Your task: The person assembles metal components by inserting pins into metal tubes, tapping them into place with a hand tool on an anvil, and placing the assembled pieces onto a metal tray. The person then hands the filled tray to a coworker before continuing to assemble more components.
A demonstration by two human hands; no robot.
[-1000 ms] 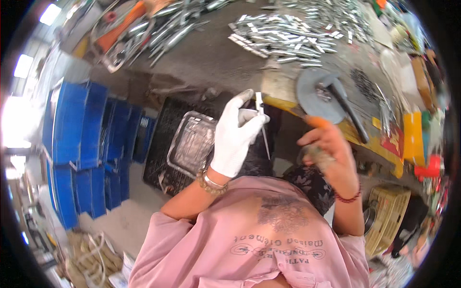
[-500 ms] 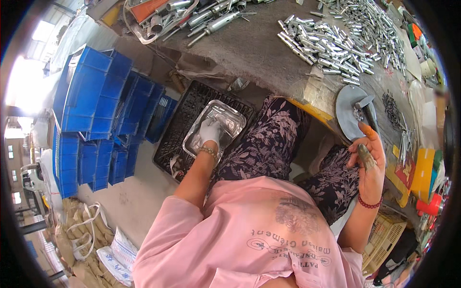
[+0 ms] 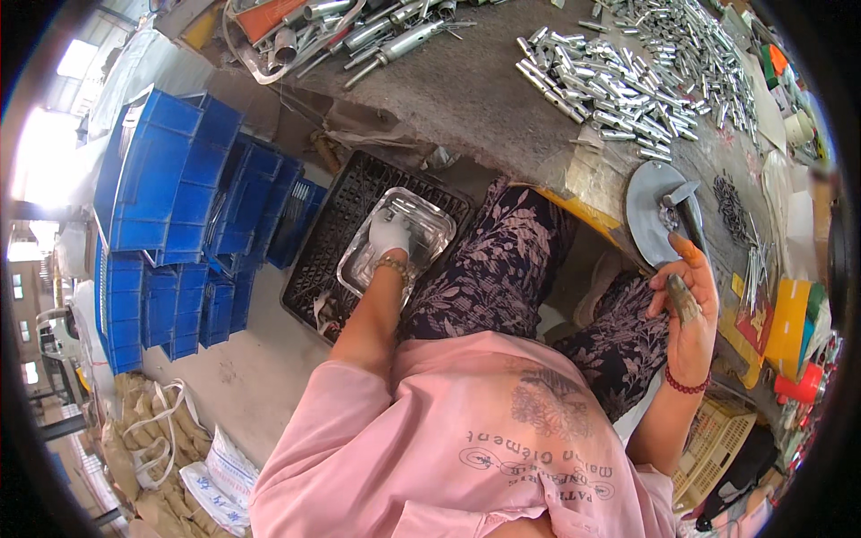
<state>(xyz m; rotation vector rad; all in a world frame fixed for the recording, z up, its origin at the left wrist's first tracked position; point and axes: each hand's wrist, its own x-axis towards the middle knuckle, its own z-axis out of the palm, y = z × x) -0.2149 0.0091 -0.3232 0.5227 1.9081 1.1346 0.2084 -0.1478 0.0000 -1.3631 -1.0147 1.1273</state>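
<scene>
One second ago, the gloved left hand (image 3: pixel 388 233) was raised in front of the chest with a slim metal piece between its fingers, but now it has come down into the shiny metal tray (image 3: pixel 431 218), its fingers pointing downward and partly hidden. The right hand (image 3: pixel 691 314), which was blurred and pointed its fingers to the left, close to the other hand, is now sharp, more upright and well apart from it. The view has also turned, so the patterned trousers (image 3: pixel 498 260) are much more visible between the hands.
</scene>
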